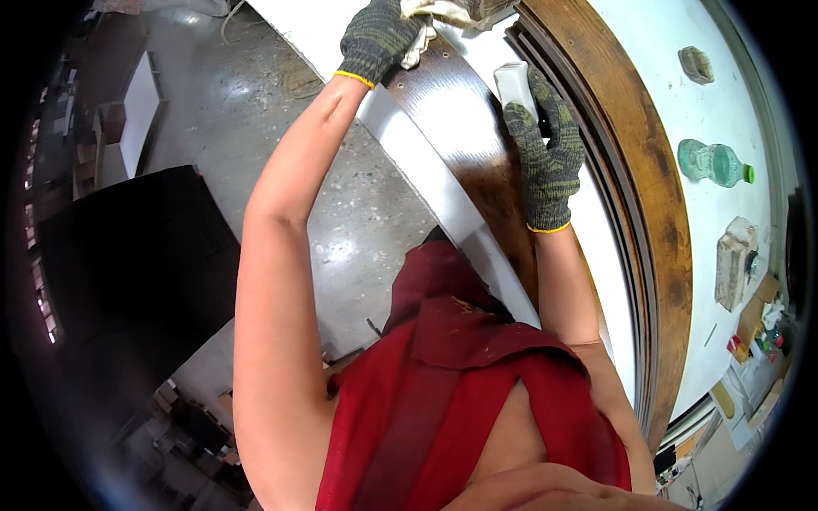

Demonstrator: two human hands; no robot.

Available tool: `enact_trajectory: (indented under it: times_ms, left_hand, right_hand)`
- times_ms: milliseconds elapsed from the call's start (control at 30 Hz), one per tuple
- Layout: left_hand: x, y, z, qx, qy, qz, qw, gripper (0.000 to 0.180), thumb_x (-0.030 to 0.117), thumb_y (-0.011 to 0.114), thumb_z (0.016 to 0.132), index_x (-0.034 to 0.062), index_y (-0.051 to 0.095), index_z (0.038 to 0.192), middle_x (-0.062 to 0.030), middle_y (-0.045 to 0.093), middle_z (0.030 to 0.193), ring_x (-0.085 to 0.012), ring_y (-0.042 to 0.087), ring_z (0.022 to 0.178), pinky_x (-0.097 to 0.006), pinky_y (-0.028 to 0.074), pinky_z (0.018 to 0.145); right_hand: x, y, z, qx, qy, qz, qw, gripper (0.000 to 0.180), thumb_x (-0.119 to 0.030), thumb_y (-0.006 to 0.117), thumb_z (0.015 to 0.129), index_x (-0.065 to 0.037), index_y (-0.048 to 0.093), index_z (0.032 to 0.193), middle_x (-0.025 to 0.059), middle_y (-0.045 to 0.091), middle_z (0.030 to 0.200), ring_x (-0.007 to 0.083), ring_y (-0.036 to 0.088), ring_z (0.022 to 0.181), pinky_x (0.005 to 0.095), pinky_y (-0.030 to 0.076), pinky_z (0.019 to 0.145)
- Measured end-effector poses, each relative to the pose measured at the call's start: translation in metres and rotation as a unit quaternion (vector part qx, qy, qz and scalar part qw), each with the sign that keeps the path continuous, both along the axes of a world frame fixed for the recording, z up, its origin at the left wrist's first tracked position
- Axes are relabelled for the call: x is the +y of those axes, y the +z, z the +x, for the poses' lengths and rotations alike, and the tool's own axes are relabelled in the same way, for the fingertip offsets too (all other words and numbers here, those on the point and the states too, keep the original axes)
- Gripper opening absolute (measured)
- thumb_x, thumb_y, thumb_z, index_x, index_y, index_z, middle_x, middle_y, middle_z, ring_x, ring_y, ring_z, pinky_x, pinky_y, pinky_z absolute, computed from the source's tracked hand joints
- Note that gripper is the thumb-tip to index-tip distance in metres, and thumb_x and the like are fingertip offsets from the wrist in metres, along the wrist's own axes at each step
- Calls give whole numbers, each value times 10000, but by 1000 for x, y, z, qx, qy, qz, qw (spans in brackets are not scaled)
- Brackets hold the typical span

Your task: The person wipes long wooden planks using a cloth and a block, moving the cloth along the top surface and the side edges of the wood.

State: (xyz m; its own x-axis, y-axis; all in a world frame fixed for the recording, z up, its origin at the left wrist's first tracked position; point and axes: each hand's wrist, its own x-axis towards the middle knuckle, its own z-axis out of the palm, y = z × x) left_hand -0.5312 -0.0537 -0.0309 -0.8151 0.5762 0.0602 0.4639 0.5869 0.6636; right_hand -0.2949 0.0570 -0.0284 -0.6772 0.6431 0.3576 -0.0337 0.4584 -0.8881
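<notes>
Both of my hands wear dark grey-green knit gloves with yellow cuffs. At the top, my left hand [372, 44] is closed on a crumpled off-white cloth [419, 44] at the far end of a glossy dark-brown wooden board [452, 102]. Its fingertips are partly hidden. To the right of that board, my right hand [550, 145] is wrapped round a small white block-like object [514, 88], whose exact kind I cannot make out. Beside this hand run dark narrow strips [609, 196] and a wide brown wooden board [656, 204].
On the white tabletop [694, 102] at the right lie a greenish clear bottle [714, 162] with a green cap, a small block [696, 65] and a larger whitish block [734, 262]. A stained grey floor [349, 204] and a large black shape [136, 281] are at the left.
</notes>
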Motion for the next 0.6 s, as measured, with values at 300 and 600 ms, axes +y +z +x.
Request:
enact_trajectory:
  times_ms: [300,600]
  left_hand:
    - [0,-15,-18,33,44,-4,998,439,345,569,923,30,581,1228,-262,651,1101,-408,613,1045,-441,482,899]
    - [-52,-38,-34,66,26,-11,997,423,384,587,894,29,632,1120,-233,666,1061,-410,625,990,-457,499,832]
  right_hand:
    - [9,-19,2,26,27,91,995,469,-248,812,782,-48,671,1182,132,678,1024,250,663,884,359,546,765]
    - [15,-19,4,-54,-11,124,991,468,-385,743,823,-144,661,1216,139,660,1053,301,625,945,422,497,856]
